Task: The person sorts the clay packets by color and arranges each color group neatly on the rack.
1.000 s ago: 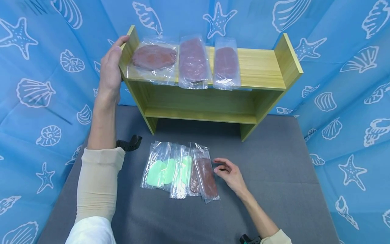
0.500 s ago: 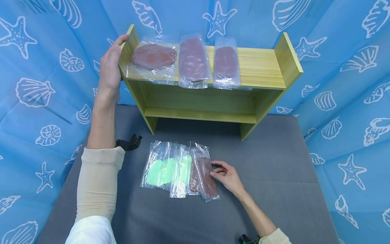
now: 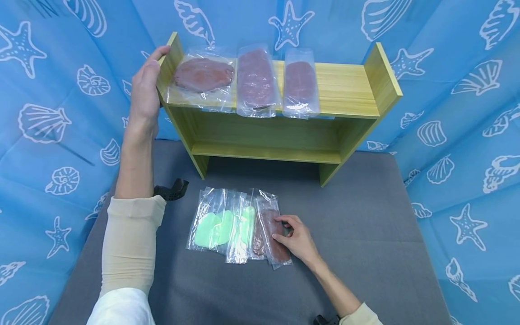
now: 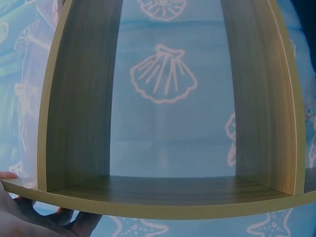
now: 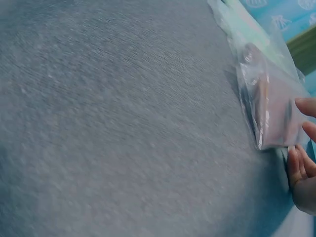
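My left hand (image 3: 146,85) grips the left side panel of a light wooden shelf unit (image 3: 349,90), the thumb on its front edge. The left wrist view shows fingers (image 4: 24,217) at the panel's edge. My right hand (image 3: 298,239) is over a clear bag with a flat reddish-brown piece (image 3: 273,225), which lies on the grey cloth. Thumb and forefinger are apart, their tips at the bag; the right wrist view shows the fingers around the bag's edge (image 5: 276,113). Alongside lie another brown-filled bag (image 3: 258,246) and overlapping bags with light green pieces (image 3: 209,228).
Three clear bags with reddish-brown pieces lie along the top shelf: a wide oval one (image 3: 203,74), a long one (image 3: 256,79) and a smaller one (image 3: 300,83). Blue curtains (image 3: 463,171) with white shell prints surround the grey cloth surface (image 3: 365,216).
My right hand has moved left from beside the brown-filled bag until its fingertips are over it. The left hand has kept its grip on the shelf panel; the bags lie where they were.
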Available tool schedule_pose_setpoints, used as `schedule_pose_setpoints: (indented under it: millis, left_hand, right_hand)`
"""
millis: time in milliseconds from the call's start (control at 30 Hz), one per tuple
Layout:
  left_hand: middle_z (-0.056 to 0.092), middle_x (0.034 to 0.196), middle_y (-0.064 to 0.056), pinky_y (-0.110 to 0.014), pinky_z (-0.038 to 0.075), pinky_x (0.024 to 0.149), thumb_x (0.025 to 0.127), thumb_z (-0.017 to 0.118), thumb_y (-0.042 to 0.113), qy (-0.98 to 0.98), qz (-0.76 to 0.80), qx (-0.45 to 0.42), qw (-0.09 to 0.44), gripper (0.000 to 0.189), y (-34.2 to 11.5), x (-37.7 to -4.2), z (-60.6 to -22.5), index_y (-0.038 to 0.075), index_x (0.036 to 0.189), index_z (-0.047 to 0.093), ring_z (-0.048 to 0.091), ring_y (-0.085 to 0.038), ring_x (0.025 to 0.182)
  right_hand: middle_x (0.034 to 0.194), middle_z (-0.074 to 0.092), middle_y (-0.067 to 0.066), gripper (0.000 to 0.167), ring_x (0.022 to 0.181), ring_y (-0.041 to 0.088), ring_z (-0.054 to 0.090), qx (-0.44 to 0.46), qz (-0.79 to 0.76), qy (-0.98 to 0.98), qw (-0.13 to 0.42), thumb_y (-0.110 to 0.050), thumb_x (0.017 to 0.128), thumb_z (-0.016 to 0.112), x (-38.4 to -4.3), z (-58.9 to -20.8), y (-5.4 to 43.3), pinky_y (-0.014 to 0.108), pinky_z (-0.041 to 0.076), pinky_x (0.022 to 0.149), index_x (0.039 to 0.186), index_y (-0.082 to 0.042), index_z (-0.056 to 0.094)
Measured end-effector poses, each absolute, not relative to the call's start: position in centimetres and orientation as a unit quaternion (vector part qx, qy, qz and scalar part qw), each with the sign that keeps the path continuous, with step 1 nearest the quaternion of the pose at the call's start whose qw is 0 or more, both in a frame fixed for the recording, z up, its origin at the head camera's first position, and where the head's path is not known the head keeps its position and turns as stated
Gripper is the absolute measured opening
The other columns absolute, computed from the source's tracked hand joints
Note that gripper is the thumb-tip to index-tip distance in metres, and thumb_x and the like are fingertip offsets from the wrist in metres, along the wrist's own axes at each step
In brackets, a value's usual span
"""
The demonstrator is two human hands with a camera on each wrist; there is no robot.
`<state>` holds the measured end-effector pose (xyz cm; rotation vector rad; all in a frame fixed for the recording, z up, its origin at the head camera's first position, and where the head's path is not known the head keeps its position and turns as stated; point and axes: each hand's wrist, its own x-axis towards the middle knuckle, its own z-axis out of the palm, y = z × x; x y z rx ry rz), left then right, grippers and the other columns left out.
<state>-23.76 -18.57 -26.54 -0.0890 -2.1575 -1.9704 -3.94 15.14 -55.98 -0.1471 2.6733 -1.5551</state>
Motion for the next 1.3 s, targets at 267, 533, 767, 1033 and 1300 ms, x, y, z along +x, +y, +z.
schedule_pose_setpoints:
  millis: [267,533,767,1033,1300]
  left_hand:
    - [0.050,0.133,-0.008,-0.033,0.036,0.095,0.105,0.031,0.032,-0.736,-0.667,-0.029,0.110,0.044,-18.5,-23.8,-26.5,0.029,0.142,0.055,0.048,-0.020,0.111]
    - [0.050,0.129,-0.008,-0.033,0.038,0.091,0.105,0.031,0.031,-0.729,-0.674,-0.033,0.111,0.044,-18.6,-23.8,-26.6,0.028,0.141,0.055,0.050,-0.021,0.105]
    - [0.048,0.135,-0.008,-0.033,0.036,0.095,0.105,0.029,0.030,-0.731,-0.672,-0.035,0.113,0.045,-18.5,-23.8,-26.6,0.027,0.142,0.055,0.048,-0.022,0.113]
    - [0.048,0.139,-0.008,-0.033,0.036,0.098,0.105,0.030,0.031,-0.730,-0.674,-0.030,0.108,0.045,-18.3,-23.7,-26.5,0.029,0.142,0.054,0.047,-0.021,0.116]
    - [0.048,0.139,-0.008,-0.032,0.034,0.099,0.105,0.029,0.031,-0.731,-0.673,-0.029,0.109,0.045,-18.4,-23.7,-26.5,0.028,0.143,0.054,0.046,-0.021,0.118]
  right_hand:
    - [0.121,0.060,0.013,0.051,0.111,0.031,0.056,-0.041,-0.436,0.899,0.018,-0.013,0.074,0.088,-3.6,-55.3,14.1,0.048,0.044,0.091,0.121,-0.012,0.068]
    - [0.115,0.060,0.011,0.057,0.094,0.022,0.060,-0.030,-0.402,0.915,0.030,-0.020,0.072,0.090,-3.6,-54.8,13.7,0.040,0.049,0.077,0.124,-0.014,0.066]
    - [0.104,0.062,0.004,0.057,0.083,0.014,0.058,-0.028,-0.419,0.907,0.025,-0.023,0.072,0.090,-3.6,-55.0,13.7,0.033,0.048,0.069,0.123,-0.017,0.065]
    - [0.086,0.063,0.002,0.043,0.074,0.014,0.057,-0.015,-0.499,0.865,0.050,-0.016,0.081,0.084,-3.4,-55.2,13.9,0.027,0.048,0.065,0.120,-0.020,0.067]
    - [0.097,0.066,0.008,0.037,0.072,0.014,0.060,-0.001,-0.573,0.816,0.081,0.000,0.089,0.068,-3.2,-54.9,14.5,0.023,0.049,0.064,0.122,-0.016,0.070]
